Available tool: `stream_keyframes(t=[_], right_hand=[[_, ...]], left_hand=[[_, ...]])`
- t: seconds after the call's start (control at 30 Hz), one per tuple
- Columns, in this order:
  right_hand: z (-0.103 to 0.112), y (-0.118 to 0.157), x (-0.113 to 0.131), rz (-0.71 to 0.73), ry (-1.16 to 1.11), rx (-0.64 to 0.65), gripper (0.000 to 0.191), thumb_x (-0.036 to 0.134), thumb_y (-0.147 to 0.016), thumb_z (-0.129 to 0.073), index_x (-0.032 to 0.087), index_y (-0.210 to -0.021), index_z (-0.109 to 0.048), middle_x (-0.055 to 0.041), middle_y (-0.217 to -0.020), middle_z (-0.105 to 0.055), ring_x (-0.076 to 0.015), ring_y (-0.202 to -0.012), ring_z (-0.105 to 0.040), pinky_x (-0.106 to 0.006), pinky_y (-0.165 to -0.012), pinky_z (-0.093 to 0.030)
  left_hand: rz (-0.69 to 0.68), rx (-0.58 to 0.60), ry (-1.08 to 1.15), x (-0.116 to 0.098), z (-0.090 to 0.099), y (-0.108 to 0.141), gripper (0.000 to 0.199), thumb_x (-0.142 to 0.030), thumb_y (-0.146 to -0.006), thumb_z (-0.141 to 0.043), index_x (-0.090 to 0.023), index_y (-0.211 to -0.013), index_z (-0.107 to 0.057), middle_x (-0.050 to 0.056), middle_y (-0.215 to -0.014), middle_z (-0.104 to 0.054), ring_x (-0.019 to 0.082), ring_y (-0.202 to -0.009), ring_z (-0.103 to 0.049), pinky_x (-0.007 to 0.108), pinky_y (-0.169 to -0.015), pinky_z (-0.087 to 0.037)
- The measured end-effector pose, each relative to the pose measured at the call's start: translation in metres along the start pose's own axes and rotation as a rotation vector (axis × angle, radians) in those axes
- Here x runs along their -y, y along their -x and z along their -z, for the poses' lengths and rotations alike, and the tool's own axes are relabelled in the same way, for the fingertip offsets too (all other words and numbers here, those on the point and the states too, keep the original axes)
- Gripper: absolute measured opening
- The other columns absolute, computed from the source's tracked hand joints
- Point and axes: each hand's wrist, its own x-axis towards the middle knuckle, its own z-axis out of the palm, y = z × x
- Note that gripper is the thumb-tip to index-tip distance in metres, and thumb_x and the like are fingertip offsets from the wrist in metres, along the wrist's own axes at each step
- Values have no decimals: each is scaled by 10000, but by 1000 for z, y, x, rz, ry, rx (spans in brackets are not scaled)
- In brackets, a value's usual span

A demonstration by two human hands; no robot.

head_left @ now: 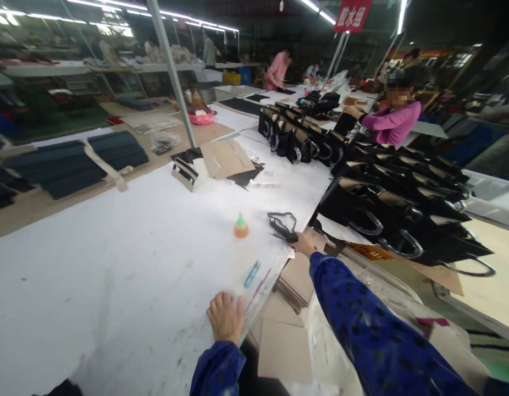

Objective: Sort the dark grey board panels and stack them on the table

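Note:
My left hand rests on the white table near its front edge, palm down, with nothing seen in it. My right hand is stretched out to the table's right edge, its fingers closed on a black strap-like piece with a looped outline. Left of that piece stands a small glue bottle with orange contents and a green tip. A blue cutter and a thin red pen-like stick lie between my hands.
Rows of black bags fill the right side. Beige boards are stacked below the table edge. Cardboard pieces and dark blue fabric lie farther back. A metal pole rises behind. A person in pink handles a bag.

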Motion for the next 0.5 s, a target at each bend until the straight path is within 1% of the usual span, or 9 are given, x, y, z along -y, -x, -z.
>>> stream_keyframes(t=[0.07, 0.17, 0.2, 0.23, 0.3, 0.33, 0.4, 0.43, 0.5], right_hand=[[13, -27, 18, 29, -5, -23, 294, 375, -945, -640, 156, -1142, -641, -66, -1117, -669, -201, -962, -665, -398, -835, -574], [40, -74, 53, 84, -36, -134, 280, 348, -930, -655, 148, -1126, -643, -71, -1169, -648, -238, -1056, -635, -454, -919, -540], [48, -89, 64, 114, -54, -180, 284, 337, -930, -649, 142, -1136, -634, -91, -1214, -626, -246, -1102, -613, -482, -958, -514], [55, -103, 75, 146, -74, -218, 303, 335, -943, -622, 111, -1147, -625, -119, -1260, -594, -267, -1153, -583, -505, -992, -480], [62, -122, 91, 200, -112, -252, 368, 354, -964, -561, 38, -1146, -611, -166, -1280, -561, -305, -1200, -543, -539, -1014, -431], [61, -126, 95, 217, -128, -245, 376, 359, -955, -568, 28, -1126, -615, -168, -1256, -573, -305, -1184, -550, -542, -1008, -429], [54, -122, 97, 224, -156, -185, 331, 341, -893, -661, 62, -1070, -641, -130, -1148, -636, -265, -1078, -603, -514, -971, -469], [49, -115, 94, 216, -169, -141, 315, 312, -843, -722, 87, -1051, -653, -102, -1078, -665, -239, -1000, -629, -488, -941, -498], [39, -91, 78, 183, -202, -59, 366, 238, -753, -795, 118, -1074, -664, -55, -970, -694, -203, -867, -653, -428, -884, -535]], left_hand=[[4, 7, 0, 0, 1, 0, 299, -443, -964, -475, -183, -911, -613, 114, -1024, -608, 293, -990, -522, 403, -833, -354], [9, 18, -6, -1, 2, 1, 312, -456, -969, -458, -185, -920, -605, 114, -1026, -601, 294, -996, -517, 408, -841, -351], [10, 22, -9, -1, 2, 2, 315, -460, -970, -455, -184, -926, -602, 114, -1029, -598, 295, -999, -515, 410, -843, -350], [11, 25, -11, -1, 3, 2, 317, -463, -969, -456, -184, -929, -601, 115, -1031, -597, 296, -1000, -513, 410, -843, -350], [11, 30, -13, -2, 3, 1, 314, -464, -965, -467, -183, -928, -602, 115, -1028, -597, 298, -994, -512, 410, -838, -350], [10, 30, -14, -2, 4, 1, 311, -464, -961, -475, -182, -926, -603, 114, -1026, -598, 298, -992, -512, 409, -835, -351], [8, 26, -13, -3, 5, 1, 304, -460, -955, -488, -180, -926, -604, 116, -1029, -598, 299, -993, -510, 408, -832, -351], [8, 23, -12, -3, 5, 1, 304, -459, -954, -491, -179, -928, -604, 116, -1031, -598, 299, -996, -508, 407, -832, -351], [7, 18, -11, -3, 6, 1, 306, -462, -953, -492, -177, -929, -603, 117, -1035, -596, 300, -1003, -506, 406, -832, -351]])
